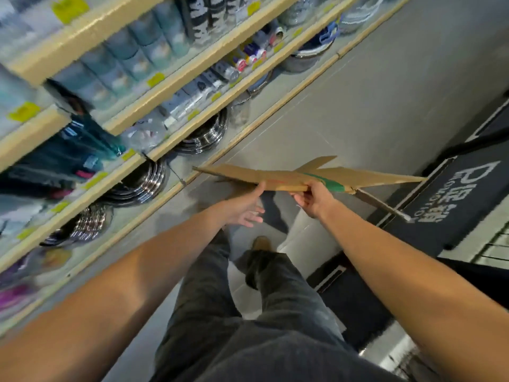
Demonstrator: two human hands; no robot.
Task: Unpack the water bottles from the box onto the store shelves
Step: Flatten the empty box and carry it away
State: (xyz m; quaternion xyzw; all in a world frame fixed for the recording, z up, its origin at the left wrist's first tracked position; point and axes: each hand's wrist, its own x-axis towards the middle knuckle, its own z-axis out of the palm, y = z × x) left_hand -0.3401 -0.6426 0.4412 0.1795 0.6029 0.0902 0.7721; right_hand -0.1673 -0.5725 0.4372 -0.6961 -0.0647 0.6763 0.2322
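A: Cardboard, folded flat. The box (275,179) is collapsed into a thin slab and held out over the floor (371,92), so I'd judge the unpacking itself finished.

B: Who has hold of it?

A: The right hand (314,201) grips the near edge, fingers curled round it. The left hand (245,208) is loose and spread, with only the thumb up against the box's lower edge.

B: And the bottles?

A: None in the box or in either hand. Rows of blue-grey bottles (146,48) stand on the shelves (170,86) to the left, with darker teal ones lower down. It's too blurred to say which came out of this box.

B: So what's left?

A: My guess is only getting rid of the box. Whether every shelf row is full, I can't tell.

B: Any writing?

A: Little that reads. The box shows a green stripe (330,184) and a faint reddish print, illegible. Yellow tags (155,79) line the shelf edges, their text smeared. The dark mat (454,199) on the right carries a big white "P", some characters, and Latin letters seen upside down that may spell "PROMOTION". I wouldn't swear to it.

B: Anything else nearby?

A: Stacks of steel bowls (143,183) on the bottom shelf, beneath the bottles.
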